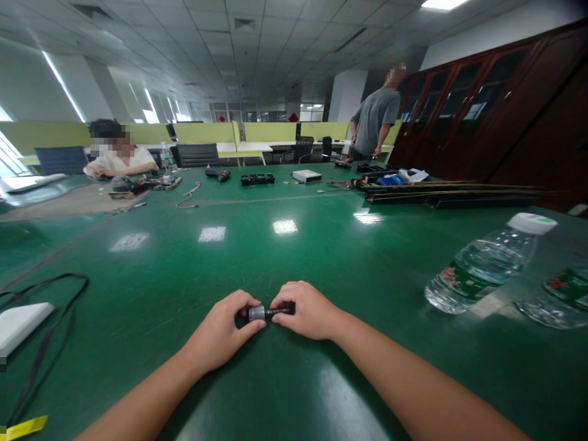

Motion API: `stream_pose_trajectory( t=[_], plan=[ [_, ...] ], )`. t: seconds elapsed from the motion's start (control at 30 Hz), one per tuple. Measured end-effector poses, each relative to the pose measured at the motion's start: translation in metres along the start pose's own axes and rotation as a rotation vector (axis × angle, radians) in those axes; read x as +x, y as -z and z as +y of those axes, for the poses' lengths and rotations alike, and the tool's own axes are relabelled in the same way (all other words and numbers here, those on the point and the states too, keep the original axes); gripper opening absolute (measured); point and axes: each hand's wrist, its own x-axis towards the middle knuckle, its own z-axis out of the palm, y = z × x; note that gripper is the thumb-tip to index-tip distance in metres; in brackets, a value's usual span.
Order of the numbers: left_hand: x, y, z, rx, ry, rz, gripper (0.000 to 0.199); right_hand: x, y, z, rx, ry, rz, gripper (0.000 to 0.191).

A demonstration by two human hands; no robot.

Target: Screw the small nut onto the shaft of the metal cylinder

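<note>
Close in front of me, just over the green tabletop, is a small part made of a silver cylinder (257, 313) and a thin dark shaft (277, 311), lying roughly level. My left hand (224, 327) pinches the cylinder between thumb and fingers; its dark left end is partly covered. From the other side, my right hand (312, 311) closes thumb and fingers around the shaft, whose far end is partly hidden in the grip. The exact kind of part is too small to make out.
Water bottles (482, 269) stand at the right. A white box-shaped object (22, 324) and black strap (46, 331) lie left. Across the green table (193, 257) are a power drill (217, 175), black rails (413, 195) and two people, one seated (124, 159), one standing (376, 119).
</note>
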Motion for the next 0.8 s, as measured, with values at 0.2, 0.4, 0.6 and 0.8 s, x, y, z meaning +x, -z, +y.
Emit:
stream_pose_trajectory(
  t=[0.2, 0.4, 0.6, 0.8],
  plan=[
    [-0.0004, 0.0007, 0.0013, 0.008, 0.011, -0.005, 0.013, -0.0009, 0.0005, 0.0024, -0.017, -0.015, 0.022, 0.010],
    [0.0010, 0.0010, 0.0013, 0.011, 0.013, -0.002, 0.013, -0.0016, 0.0018, 0.0031, -0.026, -0.024, 0.025, 0.010],
    [0.0005, 0.0019, 0.0001, 0.015, 0.007, -0.003, 0.015, -0.0030, 0.0036, 0.0059, -0.021, -0.050, 0.023, 0.011],
    [-0.0001, 0.0027, 0.0015, 0.019, 0.023, -0.004, 0.017, -0.0021, 0.0094, 0.0073, -0.006, -0.070, 0.010, 0.007]
  ],
)
